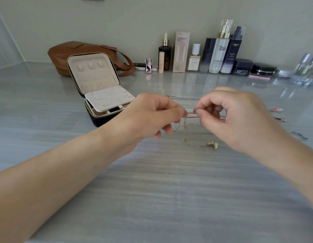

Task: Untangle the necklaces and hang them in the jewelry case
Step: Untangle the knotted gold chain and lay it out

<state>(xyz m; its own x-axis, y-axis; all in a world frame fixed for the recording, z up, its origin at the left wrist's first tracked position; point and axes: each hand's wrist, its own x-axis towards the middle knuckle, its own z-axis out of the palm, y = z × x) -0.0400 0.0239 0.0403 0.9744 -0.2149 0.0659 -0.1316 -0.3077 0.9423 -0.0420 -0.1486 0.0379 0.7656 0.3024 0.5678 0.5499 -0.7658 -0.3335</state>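
Left hand (148,116) pinches gold chain (181,124), right hand (236,118) red cord (192,117); bottle (233,55) reads L'OREAL.

head cam, person's body | left hand (148,116): bare, slim fingers | left forearm (55,172): bare skin from wrist down to the lower left frame edge | right hand (236,118): bare, knuckles creased | right thumbnail (198,111): short, rounded, plain | right forearm (296,165): bare to the right frame edge

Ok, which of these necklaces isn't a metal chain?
The red cord, pinched between the left hand and right hand. The silver chain behind them and gold chain nearer the camera are metal.
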